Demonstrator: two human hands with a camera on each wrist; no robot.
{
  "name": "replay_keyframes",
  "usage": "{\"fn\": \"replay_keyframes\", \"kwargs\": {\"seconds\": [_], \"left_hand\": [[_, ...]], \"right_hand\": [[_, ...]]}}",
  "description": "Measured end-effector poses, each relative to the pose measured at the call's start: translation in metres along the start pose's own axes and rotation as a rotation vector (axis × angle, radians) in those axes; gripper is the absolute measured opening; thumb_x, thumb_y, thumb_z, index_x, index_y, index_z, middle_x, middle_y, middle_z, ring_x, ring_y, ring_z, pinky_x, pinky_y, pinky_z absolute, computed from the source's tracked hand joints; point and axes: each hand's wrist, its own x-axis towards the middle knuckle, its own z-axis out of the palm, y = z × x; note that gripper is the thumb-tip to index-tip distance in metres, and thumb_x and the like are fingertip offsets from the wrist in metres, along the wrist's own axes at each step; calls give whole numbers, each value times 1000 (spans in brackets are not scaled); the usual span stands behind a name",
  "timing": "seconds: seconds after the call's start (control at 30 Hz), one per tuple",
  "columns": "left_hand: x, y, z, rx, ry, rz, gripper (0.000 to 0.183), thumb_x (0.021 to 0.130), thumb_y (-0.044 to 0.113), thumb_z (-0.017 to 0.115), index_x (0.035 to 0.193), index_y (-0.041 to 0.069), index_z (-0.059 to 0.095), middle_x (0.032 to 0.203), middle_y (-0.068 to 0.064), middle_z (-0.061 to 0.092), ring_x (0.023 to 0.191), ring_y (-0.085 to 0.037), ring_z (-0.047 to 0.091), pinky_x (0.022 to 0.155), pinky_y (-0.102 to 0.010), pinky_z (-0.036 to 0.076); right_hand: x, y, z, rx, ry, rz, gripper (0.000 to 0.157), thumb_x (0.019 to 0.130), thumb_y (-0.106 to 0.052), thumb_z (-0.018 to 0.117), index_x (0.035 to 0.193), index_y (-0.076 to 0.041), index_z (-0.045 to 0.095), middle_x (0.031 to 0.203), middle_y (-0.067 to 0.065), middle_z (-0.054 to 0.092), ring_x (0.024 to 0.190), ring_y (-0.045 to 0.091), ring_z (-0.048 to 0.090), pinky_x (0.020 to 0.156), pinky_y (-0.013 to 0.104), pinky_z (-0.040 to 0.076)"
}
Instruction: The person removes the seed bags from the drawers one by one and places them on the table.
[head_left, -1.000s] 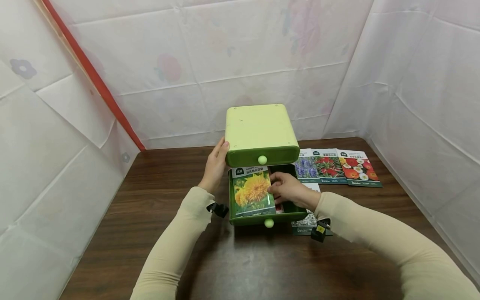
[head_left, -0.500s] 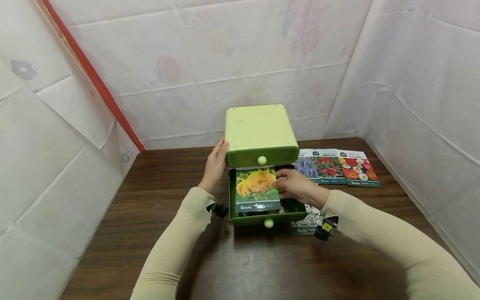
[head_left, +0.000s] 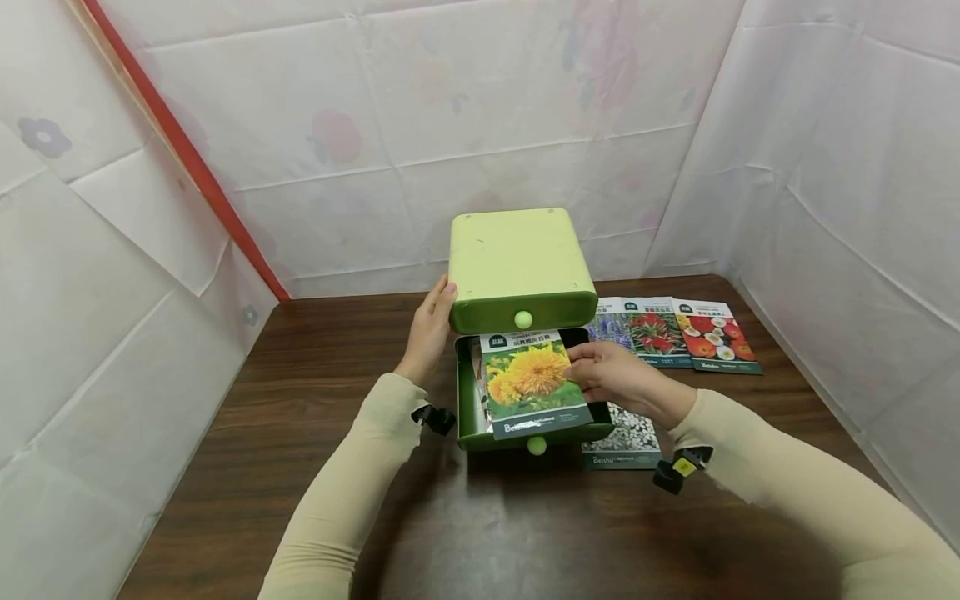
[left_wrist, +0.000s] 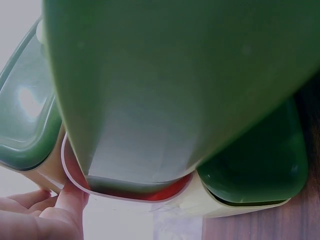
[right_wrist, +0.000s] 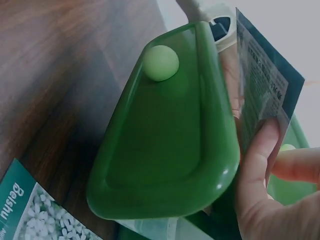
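A small drawer cabinet (head_left: 517, 254) with a pale green top and dark green fronts stands at the back of the table. Its middle drawer (left_wrist: 150, 75) is pulled out between closed drawers. My left hand (head_left: 429, 329) rests against the cabinet's left side, fingers extended along the wall in the left wrist view. Over the pulled-out drawer, my right hand (head_left: 611, 375) pinches the right edge of a seed packet (head_left: 536, 379) picturing yellow flowers, between thumb and fingers. The packet is tilted, and its lower edge overlaps the drawer's front. Other packets (head_left: 477, 392) show inside the drawer at left.
Flower seed packets lie in a row right of the cabinet: purple (head_left: 611, 329), red (head_left: 655, 332) and orange-red with white (head_left: 717, 335). A white-flower packet (head_left: 622, 442) lies nearer, partly under the pulled-out drawer. White patterned sheeting (head_left: 337, 192) walls the table behind and on both sides.
My right hand has moved right and drawn the yellow-flower packet up from the drawer, tilting it toward the front right. Packets beneath now show at left. The left hand has stayed put.
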Motion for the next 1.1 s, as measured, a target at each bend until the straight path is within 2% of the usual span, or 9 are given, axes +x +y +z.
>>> {"fn": "replay_keyframes", "kwargs": {"seconds": [0.2,0.37,0.5,0.63,0.7,0.8,0.93,1.03,1.1], "left_hand": [[1,1,1,-5,20,-6,65,98,62,40,155,34,27,161,7,27,133,-23,45,106,-46,41],[0,1,0,-5,11,3,66,99,61,40,156,32,25,162,7,25,146,-16,31,118,-43,31],[0,0,0,-13,3,6,65,99,60,40,156,31,25,162,5,25,143,-21,38,113,-45,37],[0,1,0,-27,11,-3,65,99,60,42,156,33,26,162,5,26,136,-24,46,105,-45,43],[0,1,0,-31,12,-1,65,99,59,42,156,32,26,162,4,26,137,-23,46,105,-44,43],[-1,1,0,-33,15,1,65,99,59,42,156,31,26,162,4,26,138,-23,44,108,-43,42],[-1,1,1,-30,19,0,66,99,59,43,156,30,26,162,4,25,143,-20,38,115,-42,36],[-1,0,1,-28,17,-2,67,99,59,43,156,29,26,162,4,25,144,-21,37,115,-44,36],[-1,0,0,-23,16,-3,68,99,60,43,157,29,25,162,5,24,144,-21,35,115,-44,35]], "right_hand": [[-15,6,-5,20,-13,-2,55,101,-10,48,148,8,28,75,-1,37,61,9,31,62,27,35],[-32,5,-7,-9,-3,-13,59,99,-14,53,147,8,28,85,-1,45,68,8,41,64,26,43],[-45,0,-13,-17,37,-50,55,99,-15,56,142,8,33,95,-1,57,75,6,51,63,23,49],[-55,-2,-22,-36,81,-81,46,100,-16,56,136,6,38,93,-5,61,70,4,51,59,21,47],[-60,-2,-27,-49,105,-92,46,100,-18,56,136,4,38,92,-7,60,69,4,51,59,21,48],[-67,-2,-33,-42,145,-101,44,101,-21,56,134,0,38,89,-9,57,65,4,45,54,24,41],[-72,3,-45,-3,176,-154,32,101,-17,55,127,-6,41,83,-9,52,61,7,36,52,30,28],[-74,8,-58,50,192,-212,23,101,-12,54,122,-8,45,84,-9,54,63,5,42,52,26,33],[-75,12,-67,99,210,-224,20,101,-11,55,120,-11,47,87,-9,58,66,4,49,54,21,43]]}}
